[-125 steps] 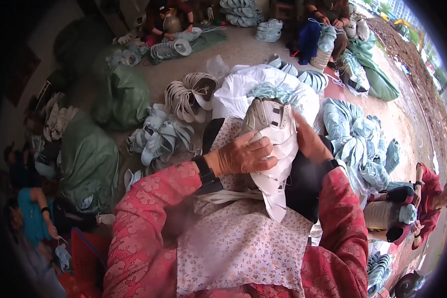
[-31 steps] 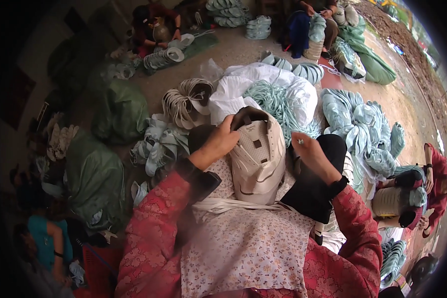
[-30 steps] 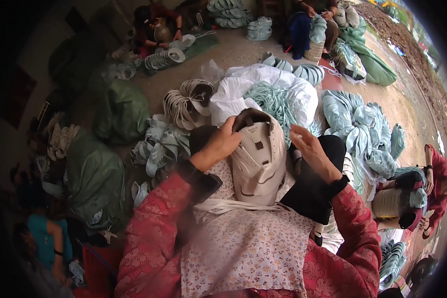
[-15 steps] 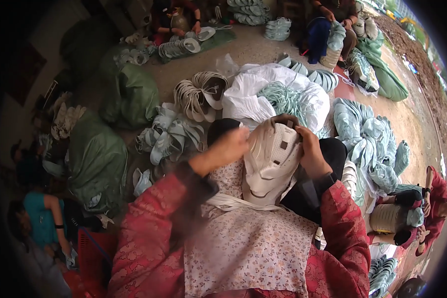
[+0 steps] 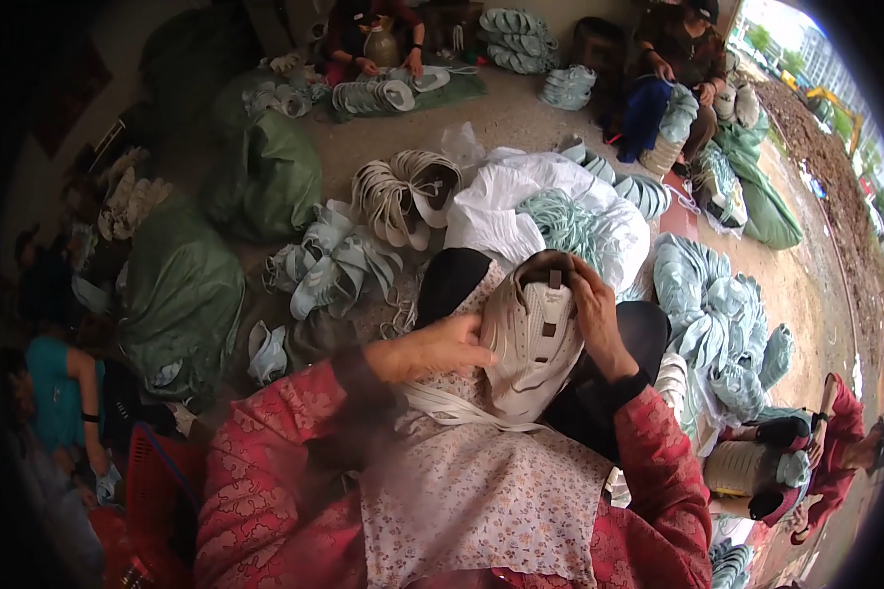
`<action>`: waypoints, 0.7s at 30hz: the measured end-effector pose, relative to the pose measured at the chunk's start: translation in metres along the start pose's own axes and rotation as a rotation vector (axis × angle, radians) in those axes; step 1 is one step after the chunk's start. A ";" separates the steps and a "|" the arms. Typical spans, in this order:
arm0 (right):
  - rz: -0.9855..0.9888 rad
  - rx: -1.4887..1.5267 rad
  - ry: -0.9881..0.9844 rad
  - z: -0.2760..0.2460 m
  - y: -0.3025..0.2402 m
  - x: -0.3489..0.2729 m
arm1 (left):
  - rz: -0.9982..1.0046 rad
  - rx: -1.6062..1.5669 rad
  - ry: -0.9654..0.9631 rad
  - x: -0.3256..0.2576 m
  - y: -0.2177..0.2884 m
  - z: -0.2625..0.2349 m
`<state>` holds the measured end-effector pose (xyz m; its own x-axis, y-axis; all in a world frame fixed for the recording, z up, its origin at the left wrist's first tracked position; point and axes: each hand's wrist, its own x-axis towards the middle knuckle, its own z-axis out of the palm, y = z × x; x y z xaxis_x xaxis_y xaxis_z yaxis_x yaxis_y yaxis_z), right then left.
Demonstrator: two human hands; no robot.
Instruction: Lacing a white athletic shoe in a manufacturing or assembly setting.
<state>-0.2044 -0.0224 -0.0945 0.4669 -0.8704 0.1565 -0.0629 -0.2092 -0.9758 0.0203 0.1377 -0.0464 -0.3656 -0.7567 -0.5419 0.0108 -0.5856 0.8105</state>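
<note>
An off-white shoe upper point(image 5: 530, 344) with a perforated tongue and a brown-lined collar rests over my lap, collar pointing away from me. My right hand point(image 5: 599, 319) is closed on the right side of its collar. Against the upper's left edge is my left hand point(image 5: 432, 350), its thumb and fingers drawn together; whatever they pinch is too small or hidden to make out. Below it, white laces or cords point(image 5: 452, 404) lie across my flowered apron point(image 5: 481, 491).
Ahead lies a white sack point(image 5: 496, 196) with pale green laces point(image 5: 565, 221). Beige pieces point(image 5: 393, 201) and pale blue shoe parts point(image 5: 334, 260) are left of it, more blue uppers point(image 5: 702, 304) at right. Green sacks point(image 5: 182, 304) stand left. Several other people sit around, handling shoe parts.
My left hand has come down from above the upper to its left edge. The upper has tilted and shifted slightly left, and my right hand still holds its collar. The whole view has shifted.
</note>
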 end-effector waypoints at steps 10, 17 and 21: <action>-0.076 -0.210 0.123 0.026 -0.005 -0.018 | 0.990 0.711 0.693 0.098 -0.008 0.011; -0.160 -0.390 0.268 0.019 0.027 -0.023 | 0.907 0.670 0.703 0.144 -0.016 0.012; -0.104 -0.345 0.222 0.019 0.036 -0.009 | 0.945 0.869 0.714 0.147 -0.028 0.000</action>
<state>-0.1938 -0.0134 -0.1340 0.2871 -0.9038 0.3175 -0.3352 -0.4053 -0.8505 -0.0338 0.0430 -0.1487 -0.0106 -0.8822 0.4707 -0.6661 0.3574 0.6547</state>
